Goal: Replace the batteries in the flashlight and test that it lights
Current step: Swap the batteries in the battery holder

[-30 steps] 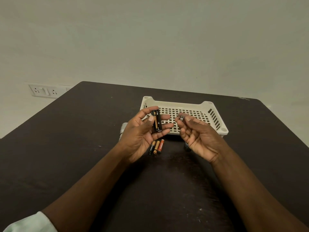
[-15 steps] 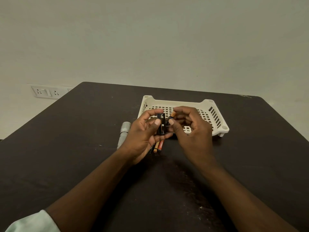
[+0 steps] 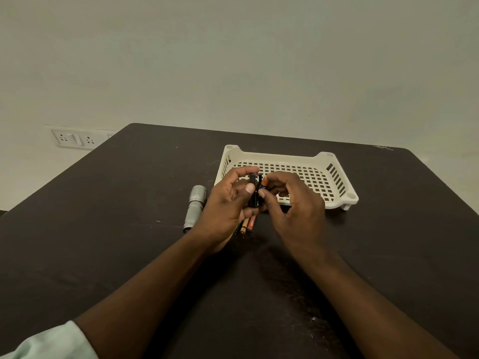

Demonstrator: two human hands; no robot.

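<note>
My left hand (image 3: 228, 203) holds a black battery holder (image 3: 254, 189) upright between thumb and fingers. My right hand (image 3: 293, 203) pinches a small battery (image 3: 263, 183) with a copper-orange end and presses it against the holder's right side. The silver flashlight body (image 3: 195, 207) lies on the table just left of my left hand, lens end away from me. Loose batteries (image 3: 247, 224), black, gold and orange, lie on the table below my hands, partly hidden by my left hand.
A white slotted plastic tray (image 3: 337, 177) stands right behind my hands, with nothing seen in it. The dark table (image 3: 103, 229) stretches to both sides. A wall socket plate (image 3: 75, 138) sits beyond the table's far left corner.
My right hand turned over and came left to the holder, bringing a battery against its side. My left hand kept the holder and tilted it more upright.
</note>
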